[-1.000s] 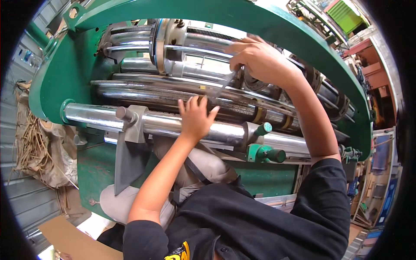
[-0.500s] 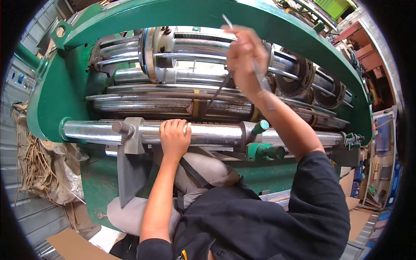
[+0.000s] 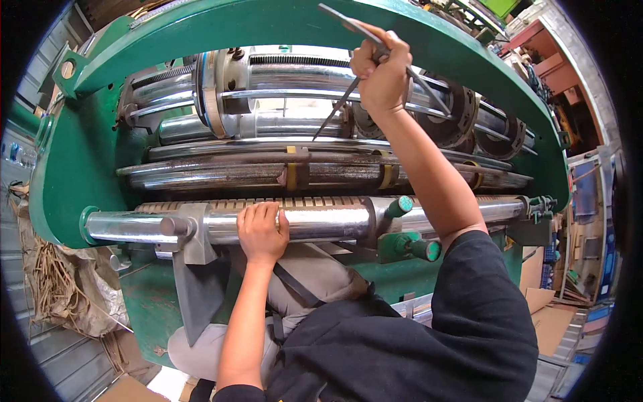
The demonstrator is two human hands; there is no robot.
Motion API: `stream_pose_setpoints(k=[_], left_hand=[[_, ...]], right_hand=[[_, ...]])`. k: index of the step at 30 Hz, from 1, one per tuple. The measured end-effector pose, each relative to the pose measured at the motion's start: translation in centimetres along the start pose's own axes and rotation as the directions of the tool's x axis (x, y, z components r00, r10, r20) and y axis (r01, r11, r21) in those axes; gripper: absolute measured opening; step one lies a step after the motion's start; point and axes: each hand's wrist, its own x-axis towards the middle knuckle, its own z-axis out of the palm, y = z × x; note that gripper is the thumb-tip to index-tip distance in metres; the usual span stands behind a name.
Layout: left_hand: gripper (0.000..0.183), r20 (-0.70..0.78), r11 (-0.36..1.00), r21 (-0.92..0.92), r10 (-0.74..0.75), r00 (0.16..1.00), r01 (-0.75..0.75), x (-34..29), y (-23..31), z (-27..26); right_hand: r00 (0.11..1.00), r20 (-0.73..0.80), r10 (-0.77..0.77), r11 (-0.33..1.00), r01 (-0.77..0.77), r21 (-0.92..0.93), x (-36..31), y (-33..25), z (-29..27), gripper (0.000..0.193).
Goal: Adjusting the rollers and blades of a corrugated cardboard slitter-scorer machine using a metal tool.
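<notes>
A large green metal machine frame (image 3: 74, 167) carries a long polished cylindrical steel bar (image 3: 321, 224) along its front edge. Near the frame's upper edge, a thin grey three-pronged metal tool (image 3: 343, 100) sits inside the clenched fingers of the right hand (image 3: 384, 74), one prong jutting above them, two slanting down on either side. The left hand (image 3: 262, 231) lies bent over the bar; whether it grips, I cannot tell.

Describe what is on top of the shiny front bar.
The left hand rests on the front bar, between a grey bracket and a collar. The bar's surface beneath the hand is covered and unseen.
</notes>
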Motion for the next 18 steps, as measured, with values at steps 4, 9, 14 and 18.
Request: stream_pose_setpoints(k=[4,9,14,18], left_hand=[[0.022,-0.021,1.0,0.006,-0.005,1.0,0.005,-0.3,-0.2,0.3],[0.024,-0.043,0.999,0.041,0.005,0.999,-0.003,-0.3,-0.4,0.6],[0.024,-0.042,0.999,0.042,0.0,0.999,0.002,0.0,-0.4,0.6],[0.024,-0.046,0.999,0.037,-0.002,0.999,0.003,0.0,-0.3,0.7]], right_hand=[[0.998,0.044,0.044,0.997,-0.046,0.054,-0.7,2.5,0.4,0.055],[0.996,0.058,0.074,0.996,-0.077,0.043,-1.0,4.3,0.4,0.054],[0.986,0.133,0.103,0.99,-0.114,0.078,-1.3,5.5,0.3,0.055],[0.967,0.237,0.098,0.987,-0.124,0.098,-1.7,5.3,0.4,0.056]])
